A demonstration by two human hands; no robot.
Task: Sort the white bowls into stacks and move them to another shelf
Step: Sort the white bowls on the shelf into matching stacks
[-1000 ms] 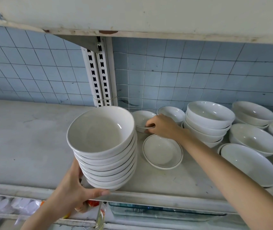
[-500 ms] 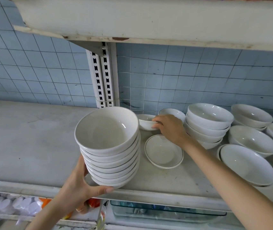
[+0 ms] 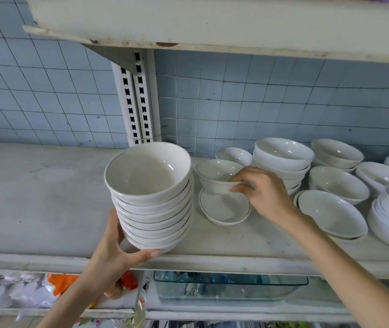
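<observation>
The left hand cups the tall stack of white bowls from below, at the front edge of the shelf. Just beside it, the right hand pinches the rim of a small bowl above a saucer. Left of the stack the shelf runs wide; other bowls crowd the right.

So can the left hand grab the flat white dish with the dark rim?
Probably not: the left hand is busy gripping the tall stack of white bowls, which stands between it and the flat white dish.
</observation>
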